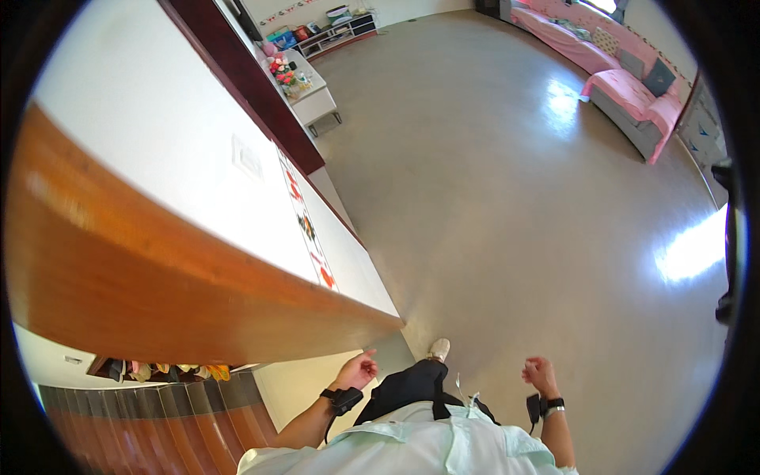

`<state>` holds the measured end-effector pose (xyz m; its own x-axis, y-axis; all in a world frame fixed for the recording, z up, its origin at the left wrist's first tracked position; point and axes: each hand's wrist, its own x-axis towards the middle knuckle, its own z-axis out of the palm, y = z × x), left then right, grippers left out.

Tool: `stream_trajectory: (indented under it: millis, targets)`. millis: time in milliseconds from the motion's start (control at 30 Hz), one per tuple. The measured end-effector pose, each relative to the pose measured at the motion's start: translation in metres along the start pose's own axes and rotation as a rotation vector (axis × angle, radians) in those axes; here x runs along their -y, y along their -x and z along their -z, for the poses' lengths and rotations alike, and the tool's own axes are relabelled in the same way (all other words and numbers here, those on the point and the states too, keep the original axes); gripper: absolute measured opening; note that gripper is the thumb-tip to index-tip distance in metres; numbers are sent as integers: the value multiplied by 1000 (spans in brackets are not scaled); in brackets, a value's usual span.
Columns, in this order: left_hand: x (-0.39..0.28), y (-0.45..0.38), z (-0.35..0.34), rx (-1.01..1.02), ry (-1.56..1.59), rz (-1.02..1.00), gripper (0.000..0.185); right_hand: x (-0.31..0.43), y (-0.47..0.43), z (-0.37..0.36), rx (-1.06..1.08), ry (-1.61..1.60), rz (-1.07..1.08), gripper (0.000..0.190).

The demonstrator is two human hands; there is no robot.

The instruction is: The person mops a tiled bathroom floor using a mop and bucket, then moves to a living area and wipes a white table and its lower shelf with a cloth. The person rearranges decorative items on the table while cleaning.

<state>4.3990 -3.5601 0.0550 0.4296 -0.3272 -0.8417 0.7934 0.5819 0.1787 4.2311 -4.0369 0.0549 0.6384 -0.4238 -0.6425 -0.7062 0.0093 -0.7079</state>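
Observation:
Low in the picture, my left hand [357,370] hangs beside my black trousers [401,389], close to the edge of a wooden door frame [237,309]. It holds nothing, and its fingers are loosely bent and apart. My right hand [540,375] is out to the right over the grey floor [475,208], with curled fingers and no object visible in it; how tightly they close is unclear. Both wrists carry a black strapped device. One light-coloured shoe [439,348] shows on the floor between the hands.
A white wall [196,154] with a switch plate and patterned border rises at left. Farther off stand a white table [314,104] with flowers, a low shelf unit [338,37] and a sofa [629,95] with a pink cover. Shoes [172,372] fill a rack at lower left.

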Motion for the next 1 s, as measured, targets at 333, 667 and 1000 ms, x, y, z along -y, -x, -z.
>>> stream_trajectory:
  millis: [333,667,1000]
  targets:
    - [-7,-108,-164,-13,-318,91,21,-79,-20,108,-120,-157,-252,23]
    - [-4,-165,-256,16,-413,-110,9,55,-231,219,-92,275,78,14]
    - [-125,-209,-264,-403,238,-188,12,365,-439,107,212,375,252,28]
